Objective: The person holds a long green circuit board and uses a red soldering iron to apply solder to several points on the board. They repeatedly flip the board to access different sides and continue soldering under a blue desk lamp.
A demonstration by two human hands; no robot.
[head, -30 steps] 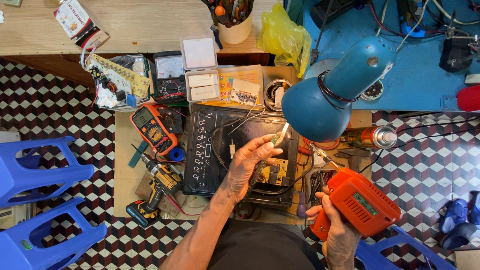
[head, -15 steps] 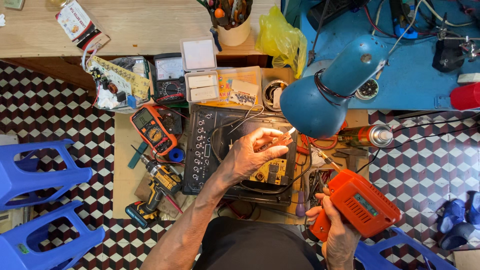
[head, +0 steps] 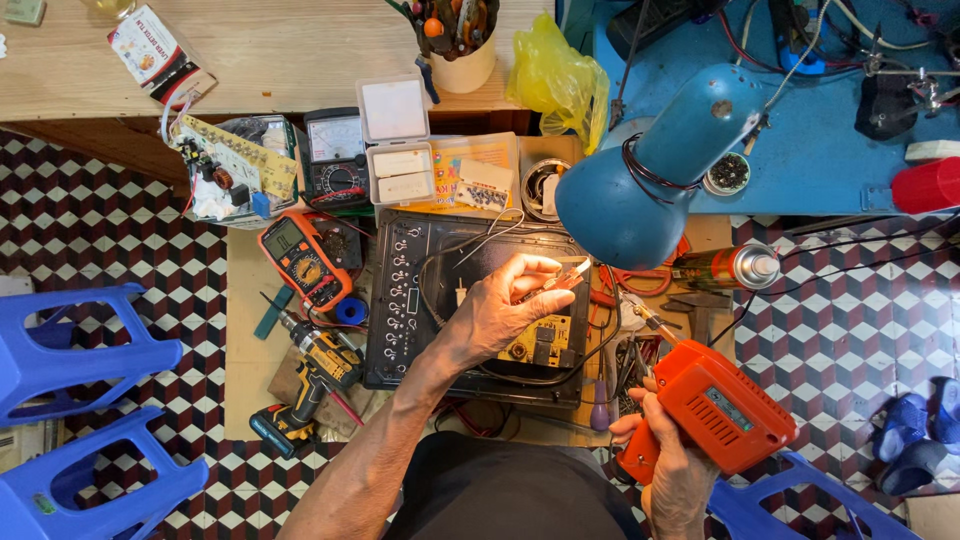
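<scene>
Right hand (head: 668,462) gripping soldering gun (head: 722,408), left hand (head: 505,312) apart

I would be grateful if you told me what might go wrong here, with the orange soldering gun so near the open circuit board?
The right hand grips the soldering gun, whose tip points at loose wires; it could scorch them. The left hand pinches a small part close to that tip, so fingers may get burnt. The spray can lying near the gun looks risky beside heat.
</scene>
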